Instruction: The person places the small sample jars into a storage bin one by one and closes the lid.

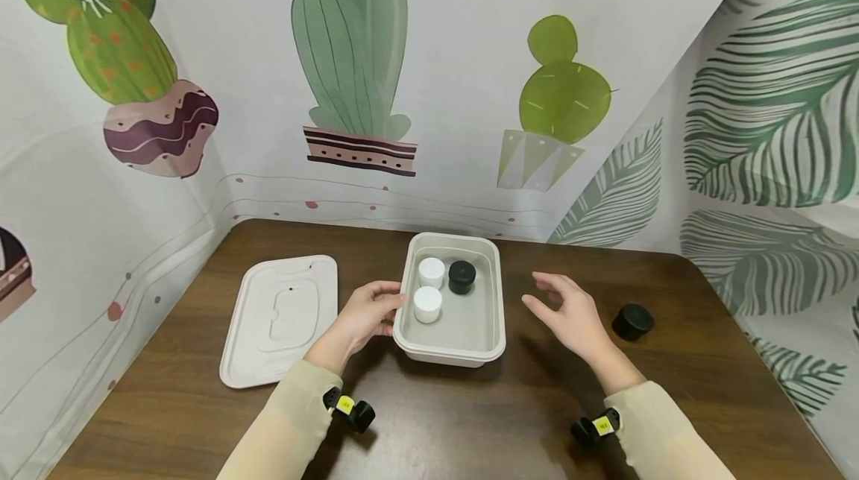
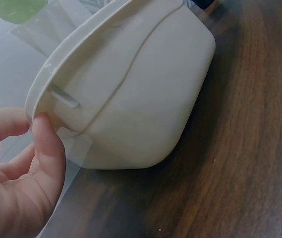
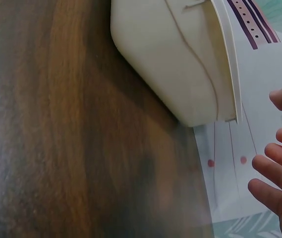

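My left hand point(image 1: 365, 316) pinches the left rim of the tub point(image 1: 464, 329) between thumb and fingers; my right hand point(image 1: 567, 316) is spread, touching nothing, apart from the tub's opposite side. The tub stands upright on the tabletop point(image 1: 510, 420), between my hands.

Likely faults: with one side alone gripped, an uneven pull could tip the tub, making the loose pieces inside slide or topple. An outward sweep of my right arm could knock the outer black cylinder point(image 1: 633, 322).

Count: one tub; one lid point(image 1: 255, 331), flat on the tabletop left of it; two white cylinders inside, the rear white cylinder point(image 1: 432, 272) and front white cylinder point(image 1: 427, 304); two black cylinders, the inner black cylinder point(image 1: 461, 276) beside the rear white one, the outer to the right.
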Demonstrator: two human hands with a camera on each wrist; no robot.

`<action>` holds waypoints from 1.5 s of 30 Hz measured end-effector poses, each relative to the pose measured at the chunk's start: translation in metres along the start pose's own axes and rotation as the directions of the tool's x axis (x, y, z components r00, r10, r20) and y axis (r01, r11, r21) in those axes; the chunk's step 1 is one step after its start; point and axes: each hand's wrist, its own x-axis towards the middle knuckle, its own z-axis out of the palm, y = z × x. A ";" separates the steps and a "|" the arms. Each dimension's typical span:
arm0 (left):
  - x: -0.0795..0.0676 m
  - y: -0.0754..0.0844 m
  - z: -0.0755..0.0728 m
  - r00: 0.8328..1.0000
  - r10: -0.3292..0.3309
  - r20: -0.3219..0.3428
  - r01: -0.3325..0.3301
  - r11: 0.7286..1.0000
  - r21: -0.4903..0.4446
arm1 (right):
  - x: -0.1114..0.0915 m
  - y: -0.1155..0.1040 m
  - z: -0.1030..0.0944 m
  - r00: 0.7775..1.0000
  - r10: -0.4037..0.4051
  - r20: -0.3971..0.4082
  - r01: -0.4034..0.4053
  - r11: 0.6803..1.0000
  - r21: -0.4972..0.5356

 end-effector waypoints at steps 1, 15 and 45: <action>0.000 0.000 0.000 1.000 -0.001 -0.001 0.001 1.000 0.001 | -0.001 0.001 -0.001 1.000 0.007 -0.001 -0.007 1.000 -0.001; 0.000 -0.003 -0.001 1.000 0.001 -0.007 -0.001 1.000 -0.001 | -0.013 0.014 -0.011 0.998 0.055 -0.014 -0.056 0.997 -0.044; -0.001 -0.001 0.000 1.000 0.006 -0.009 -0.006 1.000 -0.002 | -0.030 0.041 -0.054 0.985 0.160 -0.062 -0.166 0.980 -0.109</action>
